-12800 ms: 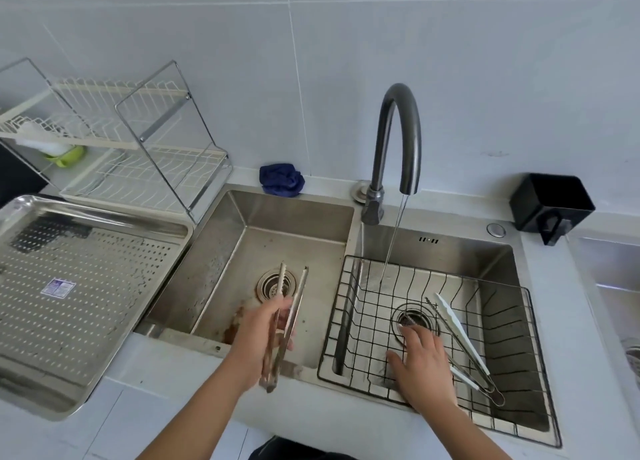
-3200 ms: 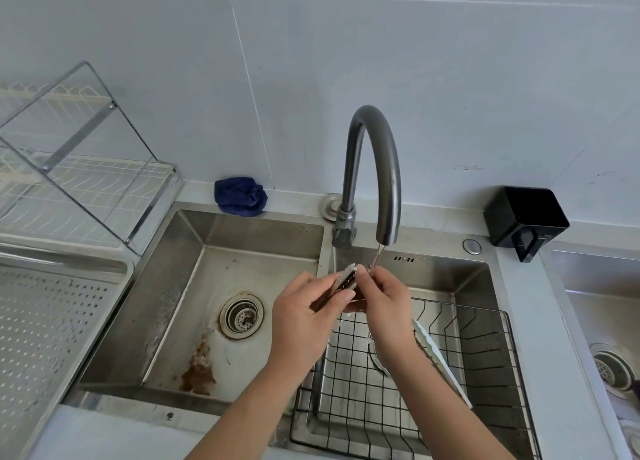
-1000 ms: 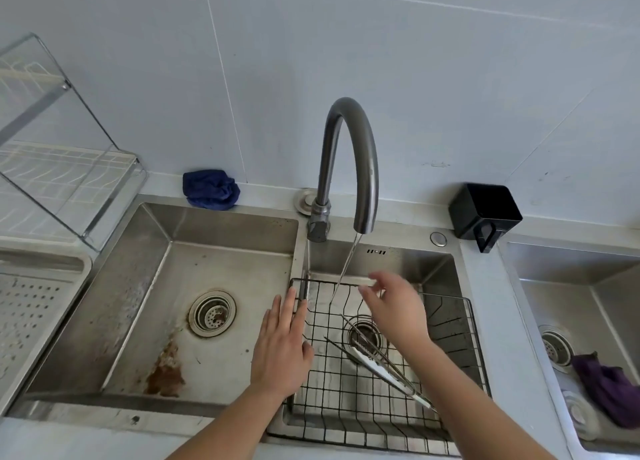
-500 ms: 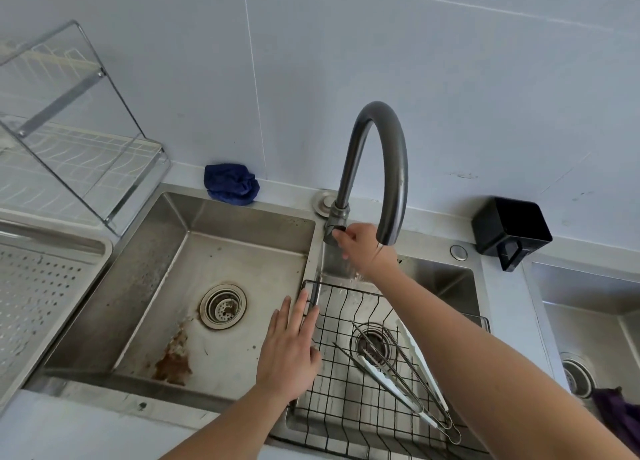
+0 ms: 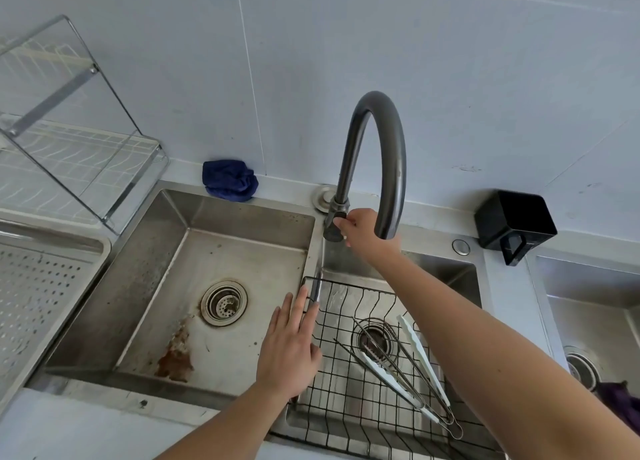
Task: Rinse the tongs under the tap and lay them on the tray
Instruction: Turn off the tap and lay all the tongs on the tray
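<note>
Tiles in pale grey back a white counter holding a double steel sink (image 5: 239,251), with a rust stain near the left drain. Right hand (image 5: 360,231) grasps the lever at the base of the tap (image 5: 393,147). Left hand (image 5: 287,352) is released, fingers straight, by the wire basket (image 5: 332,383) rim; I cannot tell if it touches. Tongs (image 5: 420,354) lie in that basket, in the right basin. Perforated tray (image 5: 38,286) on the left and purple cloth (image 5: 620,400) on the right are cut off at the edges.
</note>
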